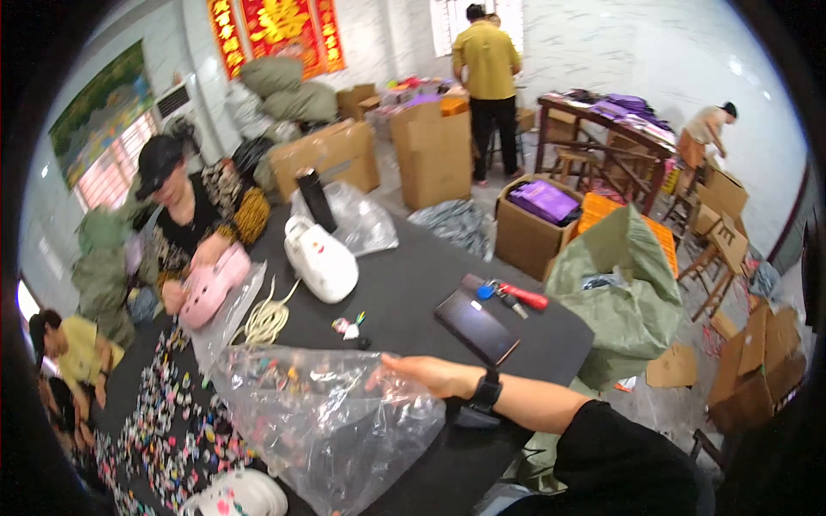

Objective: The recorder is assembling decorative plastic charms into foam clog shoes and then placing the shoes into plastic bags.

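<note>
My right hand (422,376) reaches in from the right, with a dark band on its wrist. Its fingers are at the upper right edge of a large clear plastic bag (335,439) and grip the film, which partly covers them. The crumpled bag spreads over the near table; small coloured bits show through its upper left part. My left hand is not in view. A white clog with colourful charms (237,496) lies at the near edge, partly cut off. Another white clog (320,260) rests beyond the bag, near a few loose charms (348,325).
Many small charms (176,408) cover the table's left side. Across it, a person holds a pink clog (215,288). Cream cord (267,320), a black bottle (315,199), a phone (477,325) and keys (514,303) lie about. A green sack (615,301) stands at the right edge.
</note>
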`<state>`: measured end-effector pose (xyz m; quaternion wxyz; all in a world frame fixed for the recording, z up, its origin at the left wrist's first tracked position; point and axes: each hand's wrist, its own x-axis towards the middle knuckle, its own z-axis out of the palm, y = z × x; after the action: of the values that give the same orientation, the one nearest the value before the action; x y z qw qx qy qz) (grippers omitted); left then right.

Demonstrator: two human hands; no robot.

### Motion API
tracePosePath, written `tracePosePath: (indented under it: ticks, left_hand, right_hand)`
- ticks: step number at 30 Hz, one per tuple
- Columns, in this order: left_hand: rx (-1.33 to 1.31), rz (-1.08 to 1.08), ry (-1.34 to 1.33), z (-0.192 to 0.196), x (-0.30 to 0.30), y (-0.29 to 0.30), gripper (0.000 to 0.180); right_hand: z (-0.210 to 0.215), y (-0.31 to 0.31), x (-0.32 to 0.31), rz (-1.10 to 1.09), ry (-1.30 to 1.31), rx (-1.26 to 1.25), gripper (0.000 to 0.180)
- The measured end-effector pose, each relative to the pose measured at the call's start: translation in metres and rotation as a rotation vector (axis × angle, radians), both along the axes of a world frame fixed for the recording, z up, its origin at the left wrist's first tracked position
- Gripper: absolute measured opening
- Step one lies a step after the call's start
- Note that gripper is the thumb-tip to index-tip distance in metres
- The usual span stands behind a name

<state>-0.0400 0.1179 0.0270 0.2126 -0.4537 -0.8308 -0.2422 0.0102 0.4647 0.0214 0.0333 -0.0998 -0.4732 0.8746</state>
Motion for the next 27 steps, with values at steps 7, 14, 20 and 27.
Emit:
tracePosePath:
  ticks: [7, 14, 20, 27]
  left_hand:
    - [0.009, 0.13, 0.052, 0.007, -0.024, -0.03, 0.024]
    - [0.0, 0.119, -0.048, 0.022, -0.034, -0.044, 0.021]
    - [0.083, 0.128, 0.036, 0.024, -0.017, -0.055, 0.014]
    - [-0.134, -0.083, -0.217, 0.006, -0.014, -0.086, 0.025]
  right_hand:
    - [0.001, -0.003, 0.007, 0.2, 0.04, 0.262, 0.054]
    - [-0.012, 0.0, 0.001, 0.276, 0.051, 0.555, 0.041]
    - [-0.006, -0.001, 0.003, 0.399, -0.007, 0.498, 0.034]
    - [-0.004, -0.004, 0.004, 0.378, 0.033, 0.558, 0.041]
